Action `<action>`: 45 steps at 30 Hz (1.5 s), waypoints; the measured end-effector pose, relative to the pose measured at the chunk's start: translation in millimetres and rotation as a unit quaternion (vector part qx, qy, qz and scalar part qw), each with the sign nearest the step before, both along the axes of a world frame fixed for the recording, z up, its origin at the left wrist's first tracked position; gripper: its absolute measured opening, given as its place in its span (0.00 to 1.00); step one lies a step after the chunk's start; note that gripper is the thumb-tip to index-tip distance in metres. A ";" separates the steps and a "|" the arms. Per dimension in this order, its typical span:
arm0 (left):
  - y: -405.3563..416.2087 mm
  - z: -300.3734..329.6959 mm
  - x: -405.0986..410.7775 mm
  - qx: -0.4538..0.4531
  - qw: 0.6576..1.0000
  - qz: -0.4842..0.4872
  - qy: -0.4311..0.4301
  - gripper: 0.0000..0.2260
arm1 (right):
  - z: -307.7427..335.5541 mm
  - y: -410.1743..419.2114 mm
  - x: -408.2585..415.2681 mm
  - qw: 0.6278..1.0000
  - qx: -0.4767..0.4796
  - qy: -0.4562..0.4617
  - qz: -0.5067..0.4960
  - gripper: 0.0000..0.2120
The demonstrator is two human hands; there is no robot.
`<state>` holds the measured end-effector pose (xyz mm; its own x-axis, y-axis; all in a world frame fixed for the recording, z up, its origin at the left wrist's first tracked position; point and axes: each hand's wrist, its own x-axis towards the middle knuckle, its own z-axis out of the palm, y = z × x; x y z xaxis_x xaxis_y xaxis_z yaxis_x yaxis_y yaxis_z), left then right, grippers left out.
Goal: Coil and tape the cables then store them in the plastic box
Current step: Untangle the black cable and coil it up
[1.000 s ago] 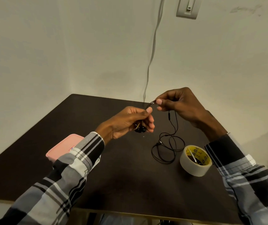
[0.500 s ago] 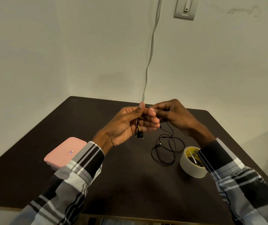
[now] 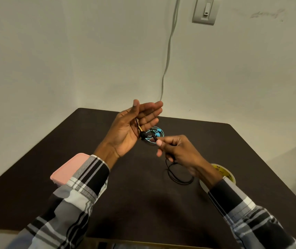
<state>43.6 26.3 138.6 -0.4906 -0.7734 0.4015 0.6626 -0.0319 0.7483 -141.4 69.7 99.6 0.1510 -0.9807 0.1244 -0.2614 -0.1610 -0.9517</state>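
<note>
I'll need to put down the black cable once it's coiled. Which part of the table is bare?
Bare: the near middle of the dark table, between the pink plastic box and the tape roll. Crowded: around the black cable's loose loops and the blue cable coil.

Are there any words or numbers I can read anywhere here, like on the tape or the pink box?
No text can be read anywhere.
White roll of tape with a yellow inner core: black marks on the yellow, too small and blurred to read.
Pink plastic box: no label shows; a plaid sleeve covers part of it.
Grey wall switch: no lettering visible.
Wall: a faint grey scribble, not legible.
</note>
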 end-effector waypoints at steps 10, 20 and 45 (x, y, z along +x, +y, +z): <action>-16.4 -11.5 19.8 -0.096 0.958 0.109 -0.249 0.19 | 19.4 21.6 -3.0 0.947 -0.097 0.306 0.019 0.08; 0.8 -7.2 7.5 -0.227 0.874 0.003 -0.429 0.15 | 81.6 23.2 -8.7 0.925 -0.188 0.330 -0.014 0.07; 8.4 4.0 11.7 -0.039 0.990 -0.033 -0.130 0.18 | -0.1 2.8 22.9 1.000 0.004 -0.024 -0.015 0.10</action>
<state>55.3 34.7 142.6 -0.6333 -0.7082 0.3122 0.4460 -0.0043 0.8950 -118.4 72.5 99.5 0.1154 -0.9856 0.1235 -0.2210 -0.1467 -0.9642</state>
